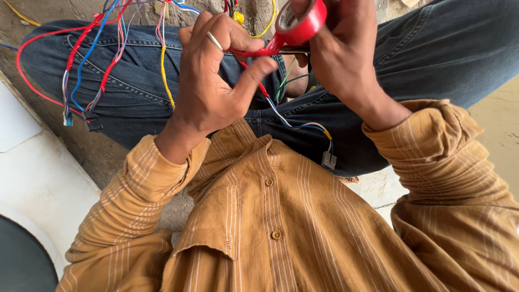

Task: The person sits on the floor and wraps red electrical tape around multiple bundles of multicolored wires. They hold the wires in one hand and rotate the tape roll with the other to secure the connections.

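My left hand (216,75) pinches a bundle of coloured wires (113,54) where a strip of red tape stretches across to it. My right hand (338,48) grips a roll of red insulating tape (300,21), held just right of the left hand's fingertips. The tape strip runs taut between the roll and the wires. A ring sits on one left finger. Thin wires hang down below the hands to a small white connector (328,159) over my blue jeans (432,48).
Red, blue and yellow wires with small plugs (93,121) drape over my left knee. A white curved object (38,184) with a dark opening lies at the lower left. Rough concrete ground (100,154) shows under my legs. My tan striped shirt (281,216) fills the foreground.
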